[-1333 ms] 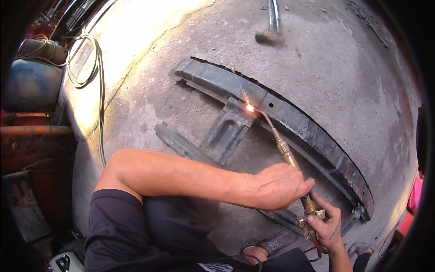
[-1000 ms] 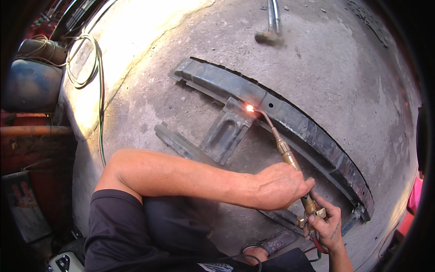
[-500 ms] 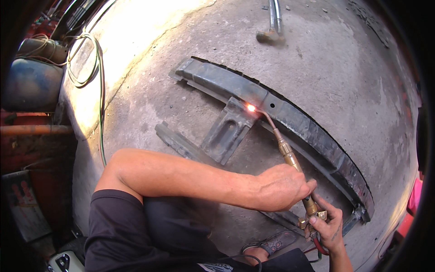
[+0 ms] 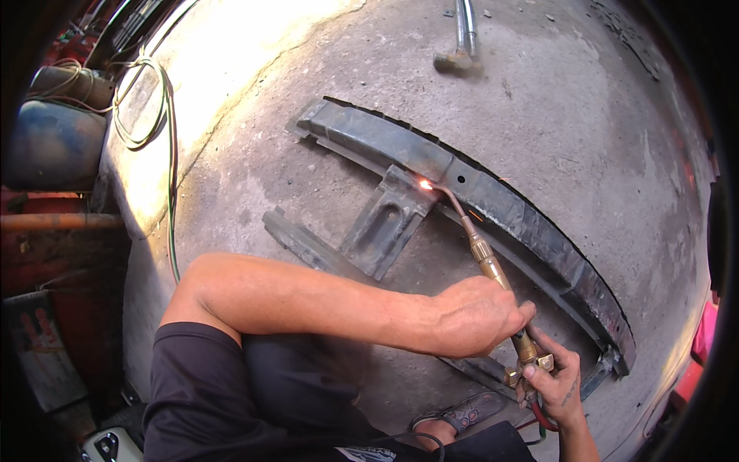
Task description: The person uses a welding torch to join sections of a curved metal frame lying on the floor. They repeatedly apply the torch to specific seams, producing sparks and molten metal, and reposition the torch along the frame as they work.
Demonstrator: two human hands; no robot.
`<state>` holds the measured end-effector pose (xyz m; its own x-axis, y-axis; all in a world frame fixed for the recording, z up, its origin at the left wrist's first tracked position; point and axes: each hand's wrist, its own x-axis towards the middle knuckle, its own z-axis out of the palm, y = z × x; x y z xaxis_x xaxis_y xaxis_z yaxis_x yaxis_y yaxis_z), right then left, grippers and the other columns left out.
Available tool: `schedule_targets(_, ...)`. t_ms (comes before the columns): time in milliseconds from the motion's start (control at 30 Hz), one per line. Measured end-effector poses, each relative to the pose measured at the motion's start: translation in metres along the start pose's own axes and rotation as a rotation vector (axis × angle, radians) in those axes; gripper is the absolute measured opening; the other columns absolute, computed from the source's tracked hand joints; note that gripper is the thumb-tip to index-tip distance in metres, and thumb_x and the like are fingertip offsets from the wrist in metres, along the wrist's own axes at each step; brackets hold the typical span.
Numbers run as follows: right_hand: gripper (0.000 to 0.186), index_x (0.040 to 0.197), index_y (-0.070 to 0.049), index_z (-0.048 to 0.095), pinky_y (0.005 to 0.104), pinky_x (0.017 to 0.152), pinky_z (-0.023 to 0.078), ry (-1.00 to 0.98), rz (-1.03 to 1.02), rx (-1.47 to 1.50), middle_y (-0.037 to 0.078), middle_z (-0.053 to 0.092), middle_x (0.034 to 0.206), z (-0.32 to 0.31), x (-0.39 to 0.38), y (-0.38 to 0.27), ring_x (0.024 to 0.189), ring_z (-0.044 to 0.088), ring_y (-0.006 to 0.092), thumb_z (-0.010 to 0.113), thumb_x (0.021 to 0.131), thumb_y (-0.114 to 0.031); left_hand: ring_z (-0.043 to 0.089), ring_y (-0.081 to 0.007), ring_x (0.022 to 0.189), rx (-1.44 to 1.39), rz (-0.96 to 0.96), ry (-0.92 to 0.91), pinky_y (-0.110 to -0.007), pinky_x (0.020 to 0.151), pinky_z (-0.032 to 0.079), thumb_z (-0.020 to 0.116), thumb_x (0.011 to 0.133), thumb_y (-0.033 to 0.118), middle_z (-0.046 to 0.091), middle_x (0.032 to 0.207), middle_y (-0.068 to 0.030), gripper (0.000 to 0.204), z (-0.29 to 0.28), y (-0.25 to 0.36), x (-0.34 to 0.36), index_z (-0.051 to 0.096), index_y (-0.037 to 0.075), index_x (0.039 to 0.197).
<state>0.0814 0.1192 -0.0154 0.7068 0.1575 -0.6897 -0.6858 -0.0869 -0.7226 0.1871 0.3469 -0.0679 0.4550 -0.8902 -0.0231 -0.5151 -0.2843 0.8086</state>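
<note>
My left hand point(image 4: 477, 316) is closed round the middle of a brass gas torch point(image 4: 491, 267). Lower down, my right hand point(image 4: 560, 379) grips the torch's rear end by its valve knobs, where a red hose comes off. The bent copper tip points up and left at the joint between a long curved grey metal beam point(image 4: 531, 231) and a short bracket plate point(image 4: 379, 231) with an oblong recess. A small orange-white glow burns at that joint, and a few sparks fly to its right. My left palm and part of the torch grip are hidden.
A hammer point(image 4: 459, 63) lies on the concrete floor point(image 4: 570, 115) beyond the beam. Coiled hoses point(image 4: 165, 100) run down the left, beside a blue tank point(image 4: 58, 145). Another metal strip point(image 4: 304, 240) lies left of the bracket. My sandalled foot point(image 4: 462, 416) is near the torch's rear.
The glow at the joint has shrunk and dimmed, and sparks now show to its right. The torch tip has shifted very slightly left; both hands keep their hold.
</note>
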Motion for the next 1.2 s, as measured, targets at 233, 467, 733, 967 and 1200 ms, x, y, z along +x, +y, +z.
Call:
schedule_targets(233,0.063,0.146,0.011,0.049,0.0271,0.055,0.053,-0.006,0.008,0.096,0.014,0.07,0.09,0.0034,-0.0003,-0.0018,0.066,0.066,0.0143,0.074,0.091,-0.009,0.068,-0.0404,0.064,0.012,0.006,0.008,-0.049,0.054,0.051,0.068,0.077,0.004,0.063,0.064,-0.0186,0.025,-0.0004,-0.0006,-0.0016,0.054,-0.002,0.096)
schedule_targets(467,0.062,0.145,0.012,0.049,0.0271,0.056,0.053,-0.002,-0.024,0.035,0.016,0.071,0.093,0.004,-0.0003,-0.0005,0.066,0.066,0.0135,0.073,0.091,-0.007,0.068,-0.0399,0.063,0.023,0.018,0.015,-0.049,0.053,0.051,0.069,0.077,0.004,0.063,0.063,-0.0182,0.026,-0.0002,-0.0007,-0.0021,0.053,-0.002,0.096)
schedule_targets(733,0.062,0.146,0.012,0.048,0.027,0.056,0.053,-0.01,-0.009,0.031,0.019,0.072,0.1,0.004,-0.0001,-0.0012,0.066,0.067,0.0144,0.071,0.091,-0.005,0.068,-0.0397,0.063,0.031,0.022,0.019,-0.048,0.053,0.052,0.069,0.077,0.005,0.063,0.063,-0.0181,0.026,-0.0007,-0.0004,-0.0028,0.053,-0.002,0.097)
schedule_targets(967,0.061,0.147,0.011,0.047,0.027,0.054,0.053,-0.006,-0.001,0.035,0.017,0.071,0.095,0.0066,-0.0006,-0.0047,0.064,0.067,0.015,0.07,0.091,-0.002,0.069,-0.0396,0.063,0.025,0.014,0.007,-0.048,0.054,0.053,0.068,0.078,0.005,0.064,0.064,-0.0183,0.025,-0.0012,-0.0001,-0.0023,0.054,-0.002,0.097)
schedule_targets(1200,0.061,0.147,0.011,0.048,0.0267,0.054,0.053,-0.002,-0.004,0.026,0.018,0.072,0.097,0.0057,-0.0011,-0.0041,0.065,0.067,0.0146,0.069,0.091,-0.001,0.07,-0.0394,0.064,0.037,0.009,-0.002,-0.048,0.054,0.053,0.069,0.077,0.004,0.064,0.065,-0.0186,0.026,-0.0025,0.0012,-0.0027,0.055,-0.003,0.098)
